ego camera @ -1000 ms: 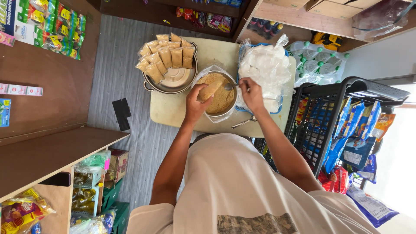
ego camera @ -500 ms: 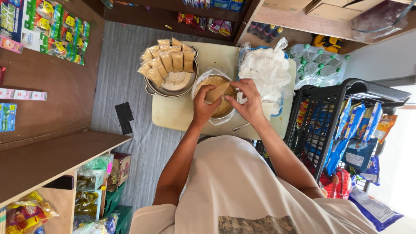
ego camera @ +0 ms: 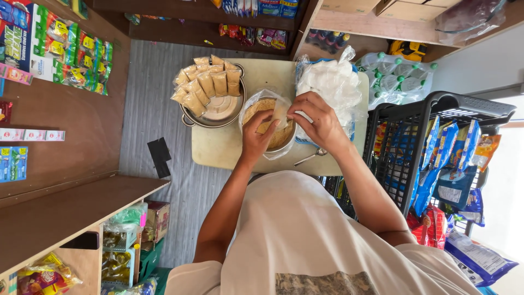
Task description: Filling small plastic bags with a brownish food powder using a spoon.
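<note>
While the left hand (ego camera: pixel 256 134) and right hand (ego camera: pixel 319 121) both pinch the small clear bag (ego camera: pixel 281 112) just above the bowl of brown powder (ego camera: pixel 267 128), its mouth is best kept upright and over the bowl, beside the pot of filled packets (ego camera: pixel 210 90), so spills drop back in.

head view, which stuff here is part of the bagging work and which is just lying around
In use:
left hand and right hand, both pinching a small clear bag
bowl of brown powder
metal pot of filled packets
stack of clear bags
spoon

Lying about:
water bottles
black snack rack
shelf goods
</note>
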